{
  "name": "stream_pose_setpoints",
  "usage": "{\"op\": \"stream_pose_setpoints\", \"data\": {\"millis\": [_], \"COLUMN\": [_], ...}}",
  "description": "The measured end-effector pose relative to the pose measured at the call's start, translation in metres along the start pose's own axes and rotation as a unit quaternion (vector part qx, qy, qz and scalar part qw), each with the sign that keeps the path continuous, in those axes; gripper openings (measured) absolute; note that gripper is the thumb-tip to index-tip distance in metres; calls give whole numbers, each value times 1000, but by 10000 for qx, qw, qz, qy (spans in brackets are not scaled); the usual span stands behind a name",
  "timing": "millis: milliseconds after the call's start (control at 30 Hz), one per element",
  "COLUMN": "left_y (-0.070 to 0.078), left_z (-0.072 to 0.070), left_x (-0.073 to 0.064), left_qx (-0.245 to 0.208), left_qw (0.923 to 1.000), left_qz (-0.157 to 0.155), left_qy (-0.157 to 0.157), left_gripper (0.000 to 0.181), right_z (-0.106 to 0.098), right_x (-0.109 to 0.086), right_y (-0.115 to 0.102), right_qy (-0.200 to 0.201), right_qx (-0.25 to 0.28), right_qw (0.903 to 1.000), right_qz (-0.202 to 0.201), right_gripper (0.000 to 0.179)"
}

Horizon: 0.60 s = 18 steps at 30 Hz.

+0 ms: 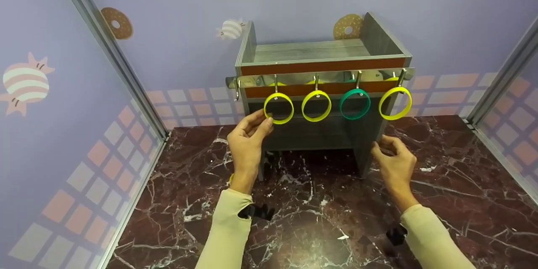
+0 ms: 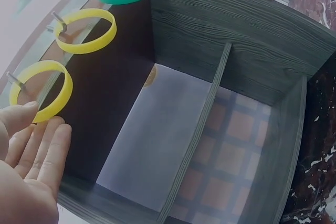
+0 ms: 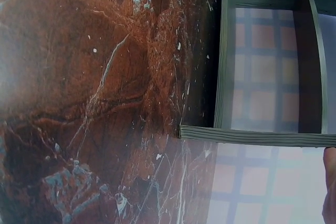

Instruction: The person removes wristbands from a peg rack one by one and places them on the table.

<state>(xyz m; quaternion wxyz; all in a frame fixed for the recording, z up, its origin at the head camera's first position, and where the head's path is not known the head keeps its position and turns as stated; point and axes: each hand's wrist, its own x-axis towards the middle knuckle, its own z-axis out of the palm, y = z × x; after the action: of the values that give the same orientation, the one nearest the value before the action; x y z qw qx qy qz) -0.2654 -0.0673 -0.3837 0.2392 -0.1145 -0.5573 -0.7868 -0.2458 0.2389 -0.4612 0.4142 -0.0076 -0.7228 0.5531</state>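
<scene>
Left hand (image 1: 246, 141) pinches the leftmost ring (image 1: 280, 122); right hand (image 1: 395, 164), grip unclear, is at the shelf's (image 1: 309, 50) right edge; only the head view shows the rightmost ring (image 1: 391, 118).

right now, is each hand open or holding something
Left hand: pinching the leftmost yellow ring.
Right hand: loosely curled at the shelf unit; whether it grips cannot be told.
</scene>
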Motion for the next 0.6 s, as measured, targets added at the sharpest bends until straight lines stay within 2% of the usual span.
{"op": "stream_pose_setpoints", "data": {"millis": [233, 600], "left_y": [4, 21], "left_z": [3, 7], "left_x": [2, 3], "left_qx": [-151, -256], "left_qw": [9998, 9993], "left_qz": [32, 220], "left_qy": [151, 173], "left_gripper": [21, 21], "right_z": [-1, 0], "right_x": [1, -1], "right_y": [0, -1], "right_qy": [18, 1], "right_qx": [-49, -68], "right_qw": [10000, 10000], "right_qz": [1, 45], "right_gripper": [19, 19]}}
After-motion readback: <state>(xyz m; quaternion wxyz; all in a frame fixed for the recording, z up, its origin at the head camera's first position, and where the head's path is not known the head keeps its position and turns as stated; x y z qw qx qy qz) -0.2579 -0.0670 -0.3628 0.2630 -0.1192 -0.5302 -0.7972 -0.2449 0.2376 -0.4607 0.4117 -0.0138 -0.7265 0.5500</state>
